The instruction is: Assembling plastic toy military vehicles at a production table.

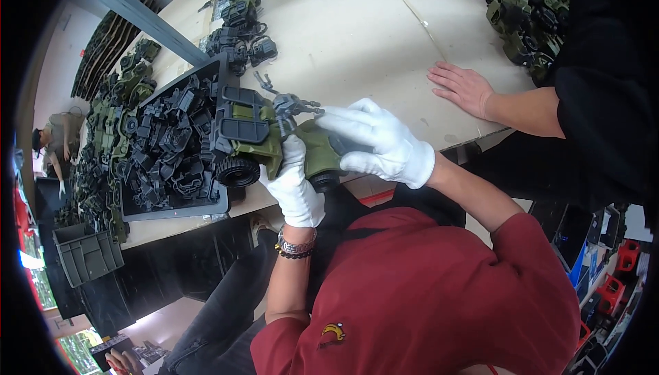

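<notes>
An olive-green toy military truck (255, 147) with black wheels and dark grey panels is held up at the table's front edge. My left hand (296, 186), in a white glove, is closed round its side, thumb upward. A grey toy gun mount (292, 106) with a long barrel sits on top of the truck; whether it is fixed there I cannot tell. My right hand (384, 143), also white-gloved, lies over the green end. Its fingers stretch toward the gun mount, apart from the thumb, and look slightly blurred.
Left of the truck, a black tray (175, 212) is full of dark grey parts. Toy vehicles (123, 94) crowd beyond it, and more (515, 18) are heaped far right. A co-worker's bare hand (463, 88) rests on the table (364, 45). A grey crate (88, 255) hangs at left.
</notes>
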`<action>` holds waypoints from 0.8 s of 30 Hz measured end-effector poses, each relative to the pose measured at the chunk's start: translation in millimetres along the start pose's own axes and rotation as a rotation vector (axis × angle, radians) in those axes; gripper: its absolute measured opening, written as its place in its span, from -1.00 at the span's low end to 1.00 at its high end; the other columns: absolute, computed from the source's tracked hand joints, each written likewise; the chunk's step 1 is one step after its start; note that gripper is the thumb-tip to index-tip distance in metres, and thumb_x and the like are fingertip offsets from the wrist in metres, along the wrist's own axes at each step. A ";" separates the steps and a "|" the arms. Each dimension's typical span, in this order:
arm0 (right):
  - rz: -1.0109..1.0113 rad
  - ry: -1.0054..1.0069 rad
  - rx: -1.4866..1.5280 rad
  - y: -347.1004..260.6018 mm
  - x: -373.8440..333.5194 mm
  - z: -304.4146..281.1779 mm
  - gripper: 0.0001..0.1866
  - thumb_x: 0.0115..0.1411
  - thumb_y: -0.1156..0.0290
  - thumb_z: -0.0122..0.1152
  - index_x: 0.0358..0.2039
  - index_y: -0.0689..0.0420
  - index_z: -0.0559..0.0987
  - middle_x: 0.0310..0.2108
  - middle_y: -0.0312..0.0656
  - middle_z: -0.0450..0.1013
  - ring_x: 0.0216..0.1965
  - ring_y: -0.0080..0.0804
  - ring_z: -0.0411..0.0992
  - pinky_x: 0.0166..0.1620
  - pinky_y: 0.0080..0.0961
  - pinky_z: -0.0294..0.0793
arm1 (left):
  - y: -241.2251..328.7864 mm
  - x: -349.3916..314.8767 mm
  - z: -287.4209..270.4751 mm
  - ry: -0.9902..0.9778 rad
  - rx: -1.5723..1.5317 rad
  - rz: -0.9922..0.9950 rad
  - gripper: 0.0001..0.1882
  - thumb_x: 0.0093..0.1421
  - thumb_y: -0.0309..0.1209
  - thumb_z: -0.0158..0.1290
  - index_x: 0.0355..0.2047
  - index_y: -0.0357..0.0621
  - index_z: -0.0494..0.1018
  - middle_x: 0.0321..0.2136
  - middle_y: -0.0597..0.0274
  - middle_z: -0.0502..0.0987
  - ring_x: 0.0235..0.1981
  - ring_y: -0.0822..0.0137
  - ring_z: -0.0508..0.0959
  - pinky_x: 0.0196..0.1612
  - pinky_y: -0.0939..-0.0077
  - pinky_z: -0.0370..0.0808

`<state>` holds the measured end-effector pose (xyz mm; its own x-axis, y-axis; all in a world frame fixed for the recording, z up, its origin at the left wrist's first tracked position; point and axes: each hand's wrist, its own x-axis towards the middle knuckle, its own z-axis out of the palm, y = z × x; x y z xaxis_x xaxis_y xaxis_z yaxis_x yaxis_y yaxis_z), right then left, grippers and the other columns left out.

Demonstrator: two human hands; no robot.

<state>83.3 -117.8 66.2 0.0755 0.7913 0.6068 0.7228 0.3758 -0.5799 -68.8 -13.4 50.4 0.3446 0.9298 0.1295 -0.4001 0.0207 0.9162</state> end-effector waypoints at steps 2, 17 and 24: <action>-0.030 0.009 -0.028 -1.6 -2.0 -2.0 -0.39 0.25 0.08 0.16 0.19 0.22 0.43 0.16 0.01 0.39 -0.10 -0.02 0.39 0.04 -0.22 0.37 | 2.9 0.0 4.5 -0.014 0.062 0.037 -0.69 0.29 -0.37 0.16 0.00 -0.18 0.45 -0.14 0.29 0.55 -0.21 0.43 0.55 -0.12 0.48 0.56; -0.218 0.508 -0.288 -31.3 28.6 -1.0 -0.15 -0.08 -0.27 0.36 0.05 0.14 0.48 0.07 0.18 0.33 -0.02 0.17 0.39 -0.01 -0.06 0.42 | 48.8 12.8 49.8 0.009 -0.541 -0.704 -0.49 0.24 0.10 0.09 -0.02 -0.02 0.49 -0.12 0.26 0.56 -0.10 0.23 0.55 -0.02 0.33 0.51; -0.262 0.471 -0.318 -0.9 43.1 -20.8 -0.41 0.15 -0.19 0.19 -0.23 0.17 0.60 -0.10 0.07 0.49 -0.23 -0.04 0.48 -0.21 -0.26 0.48 | 28.0 8.5 71.4 0.003 -0.626 -0.679 -0.49 0.36 0.08 -0.09 0.04 -0.08 0.41 -0.05 0.21 0.51 -0.03 0.26 0.51 0.06 0.30 0.44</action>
<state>100.2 -94.1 104.2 0.1107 0.3673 0.9235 0.9218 0.3094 -0.2335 -16.5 -31.2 104.2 0.6712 0.6465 -0.3626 -0.4994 0.7559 0.4234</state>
